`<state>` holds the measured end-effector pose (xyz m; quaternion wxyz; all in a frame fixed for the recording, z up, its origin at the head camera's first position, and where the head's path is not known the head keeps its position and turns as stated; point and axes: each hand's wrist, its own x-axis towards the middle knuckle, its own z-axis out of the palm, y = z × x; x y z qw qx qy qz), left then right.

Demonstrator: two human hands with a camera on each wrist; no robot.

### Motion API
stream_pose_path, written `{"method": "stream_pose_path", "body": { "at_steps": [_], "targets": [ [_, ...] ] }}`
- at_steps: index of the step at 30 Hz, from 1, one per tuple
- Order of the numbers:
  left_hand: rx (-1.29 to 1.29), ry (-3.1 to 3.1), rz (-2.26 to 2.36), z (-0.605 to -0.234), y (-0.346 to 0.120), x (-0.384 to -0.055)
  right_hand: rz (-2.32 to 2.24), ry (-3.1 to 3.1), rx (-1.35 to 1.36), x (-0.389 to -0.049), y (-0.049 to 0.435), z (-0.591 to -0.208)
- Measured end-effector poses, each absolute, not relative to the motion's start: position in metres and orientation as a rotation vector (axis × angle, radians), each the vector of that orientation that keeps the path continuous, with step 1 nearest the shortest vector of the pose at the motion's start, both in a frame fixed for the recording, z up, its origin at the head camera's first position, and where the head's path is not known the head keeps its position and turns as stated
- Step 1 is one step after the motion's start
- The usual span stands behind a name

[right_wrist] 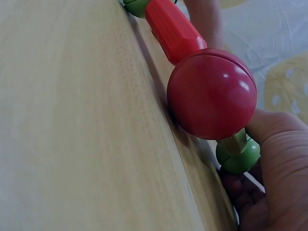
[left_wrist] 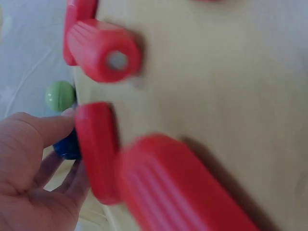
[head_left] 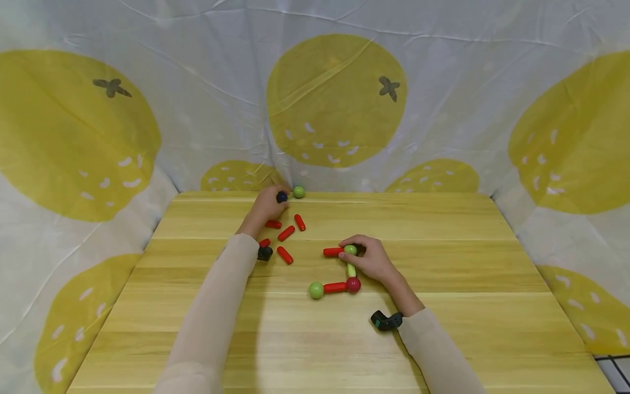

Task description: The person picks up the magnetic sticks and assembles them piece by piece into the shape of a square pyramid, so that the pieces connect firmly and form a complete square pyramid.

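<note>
At the back of the table my left hand [head_left: 267, 204] holds a dark blue ball [head_left: 281, 197] between thumb and fingers. A loose green ball [head_left: 298, 192] lies just right of it. My right hand [head_left: 372, 259] pinches the green corner ball [head_left: 350, 249] of a joined chain on the table. From that ball a red rod [head_left: 332, 252] points left, and a yellow-green rod [head_left: 351, 270] runs toward me to a dark red ball [right_wrist: 211, 94]. Another red rod [head_left: 336, 288] links the dark red ball to a green end ball [head_left: 316, 290].
Several loose red rods [head_left: 286, 233] lie scattered near my left forearm; one red rod [left_wrist: 98, 151] looms beside the left hand in the left wrist view. A patterned cloth [head_left: 334, 109] hangs behind the wooden table [head_left: 443, 219] and along its sides.
</note>
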<state>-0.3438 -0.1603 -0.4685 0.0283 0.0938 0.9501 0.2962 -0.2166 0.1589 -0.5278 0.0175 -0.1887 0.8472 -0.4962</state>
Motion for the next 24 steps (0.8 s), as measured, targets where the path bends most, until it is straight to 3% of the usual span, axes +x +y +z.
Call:
{"method": "stream_pose_path", "body": {
  "at_steps": [7,15,24],
  "targets": [
    [0.236,2.916,1.075,-0.473,-0.174,-0.331,-1.544,2.637,-0.579,-0.218,0.158,-0.529],
    [0.252,2.850,1.433,-0.464,-0.175,-0.289,-1.536,2.644,-0.597,-0.220,0.160,-0.530],
    [0.368,2.773,1.446,-0.467,-0.157,-0.241,-1.559,2.651,-0.624,-0.220,0.160,-0.531]
  ]
}}
